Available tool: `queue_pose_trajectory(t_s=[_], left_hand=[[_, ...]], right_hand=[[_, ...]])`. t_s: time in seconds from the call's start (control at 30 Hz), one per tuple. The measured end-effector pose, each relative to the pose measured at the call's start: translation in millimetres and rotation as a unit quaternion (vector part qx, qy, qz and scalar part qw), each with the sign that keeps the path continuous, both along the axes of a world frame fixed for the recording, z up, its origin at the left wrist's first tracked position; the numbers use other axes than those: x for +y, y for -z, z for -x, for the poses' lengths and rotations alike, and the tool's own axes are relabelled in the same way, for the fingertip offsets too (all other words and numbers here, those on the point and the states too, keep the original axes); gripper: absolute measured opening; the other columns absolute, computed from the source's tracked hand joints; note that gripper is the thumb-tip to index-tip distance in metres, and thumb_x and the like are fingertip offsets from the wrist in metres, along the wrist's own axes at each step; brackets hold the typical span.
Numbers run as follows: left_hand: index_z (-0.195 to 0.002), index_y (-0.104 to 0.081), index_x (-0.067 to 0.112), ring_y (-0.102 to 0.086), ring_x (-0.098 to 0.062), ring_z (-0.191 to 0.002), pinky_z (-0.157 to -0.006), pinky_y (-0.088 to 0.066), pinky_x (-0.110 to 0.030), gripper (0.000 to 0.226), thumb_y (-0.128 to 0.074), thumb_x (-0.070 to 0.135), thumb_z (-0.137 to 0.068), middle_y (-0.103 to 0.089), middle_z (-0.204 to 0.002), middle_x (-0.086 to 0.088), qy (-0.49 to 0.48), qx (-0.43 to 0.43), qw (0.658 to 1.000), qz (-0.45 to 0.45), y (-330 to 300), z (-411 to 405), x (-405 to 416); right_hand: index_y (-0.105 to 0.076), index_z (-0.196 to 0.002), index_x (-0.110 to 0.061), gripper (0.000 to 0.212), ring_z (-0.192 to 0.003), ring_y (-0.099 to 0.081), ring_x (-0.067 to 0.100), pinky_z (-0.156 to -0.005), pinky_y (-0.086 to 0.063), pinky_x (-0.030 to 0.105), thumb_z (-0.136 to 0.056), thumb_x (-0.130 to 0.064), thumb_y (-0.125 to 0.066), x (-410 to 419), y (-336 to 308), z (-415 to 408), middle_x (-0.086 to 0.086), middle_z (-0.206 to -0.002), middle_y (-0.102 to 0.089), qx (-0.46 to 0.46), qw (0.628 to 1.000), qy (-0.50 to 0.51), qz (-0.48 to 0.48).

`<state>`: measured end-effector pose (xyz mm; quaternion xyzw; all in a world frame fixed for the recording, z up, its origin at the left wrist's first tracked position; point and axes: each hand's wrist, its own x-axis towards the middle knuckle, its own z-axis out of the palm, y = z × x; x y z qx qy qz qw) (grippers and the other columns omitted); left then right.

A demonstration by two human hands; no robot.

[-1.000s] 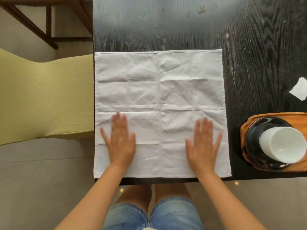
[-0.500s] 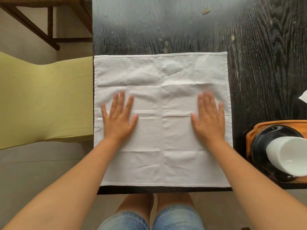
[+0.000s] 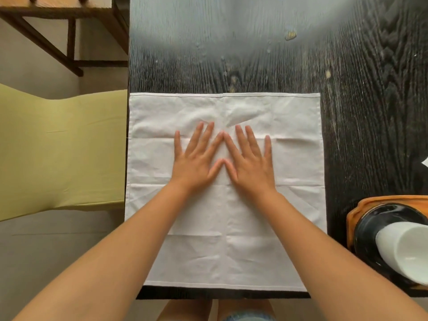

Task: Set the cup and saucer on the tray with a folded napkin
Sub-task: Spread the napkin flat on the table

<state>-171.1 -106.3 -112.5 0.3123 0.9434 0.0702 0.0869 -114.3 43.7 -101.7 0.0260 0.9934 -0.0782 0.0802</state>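
Observation:
A white cloth napkin [image 3: 289, 158] lies unfolded and flat on the dark wooden table [image 3: 359, 100], creased in a grid. My left hand [image 3: 196, 161] and my right hand [image 3: 251, 163] press palm-down side by side on its middle, fingers spread, index fingers and thumbs touching. Neither hand holds anything. At the right edge a wooden tray [image 3: 363, 205] carries a black saucer [image 3: 375, 218] with a white cup [image 3: 405, 251] on it; all three are cut off by the frame.
A yellow-green cushioned seat [image 3: 62, 147] stands left of the table. A wooden frame [image 3: 69, 38] is at the far left. A white scrap [image 3: 425, 162] lies at the right edge. My knees show below the table's near edge.
Both hands slid forward over the napkin, then came together from its sides to its middle, smoothing it. Cup, saucer and tray stayed in place.

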Motion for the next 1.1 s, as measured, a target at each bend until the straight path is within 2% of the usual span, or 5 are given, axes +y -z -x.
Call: queue_pose_trajectory(t_s=[0.27,0.63,0.9,1.0,1.1], left_hand=[[-0.147,-0.011,0.035,0.002,-0.017,-0.145,-0.113,0.004,-0.051,0.066,-0.019,0.058,-0.085,-0.002,-0.158,0.001,-0.073,-0.024,0.997,0.025,1.0,74.7,-42.5],[-0.148,0.003,0.028,0.011,-0.013,-0.144,-0.111,0.010,-0.054,0.061,-0.023,0.046,-0.096,0.012,-0.157,0.001,-0.150,-0.058,0.983,0.087,-11.6,83.9,-78.6],[-0.148,-0.002,0.027,0.002,-0.017,-0.145,-0.113,0.006,-0.047,0.061,-0.019,0.048,-0.094,-0.003,-0.157,-0.003,0.004,-0.051,0.998,0.023,-28.1,-60.5,-117.3],[-0.149,-0.006,0.024,-0.005,-0.022,-0.145,-0.112,-0.006,-0.052,0.060,-0.012,0.050,-0.095,0.002,-0.158,-0.002,0.073,-0.074,0.994,0.044,-24.2,-124.7,-145.5],[-0.147,-0.021,0.018,-0.013,-0.023,-0.143,-0.112,-0.011,-0.050,0.060,-0.016,0.049,-0.096,-0.012,-0.157,-0.007,0.058,-0.103,0.992,0.043,-31.8,-164.7,-164.2]], right_hand=[[-0.005,-0.146,-0.035,0.060,-0.144,0.005,0.016,-0.114,0.004,0.055,-0.092,-0.048,-0.027,79.5,-1.5,45.8,-0.002,-0.158,0.002,-0.026,0.996,0.085,-0.012],[0.000,-0.148,-0.018,0.064,-0.144,0.005,0.018,-0.112,0.006,0.057,-0.094,-0.046,-0.020,112.3,-12.0,34.2,0.004,-0.158,0.004,-0.039,0.984,0.153,-0.087],[-0.016,-0.146,-0.014,0.060,-0.143,-0.004,0.021,-0.114,-0.001,0.042,-0.092,-0.035,-0.031,56.3,-32.2,-102.6,0.011,-0.156,-0.011,0.017,1.000,-0.014,0.008],[-0.013,-0.147,-0.013,0.058,-0.144,0.000,0.020,-0.115,-0.007,0.042,-0.095,-0.035,-0.027,39.3,-27.8,-171.5,0.006,-0.158,0.005,0.009,0.998,-0.066,0.007],[-0.007,-0.148,-0.015,0.058,-0.144,-0.006,0.023,-0.113,-0.014,0.048,-0.097,-0.041,-0.017,27.1,-25.7,-226.4,0.005,-0.158,0.006,-0.023,0.996,-0.087,0.002]])
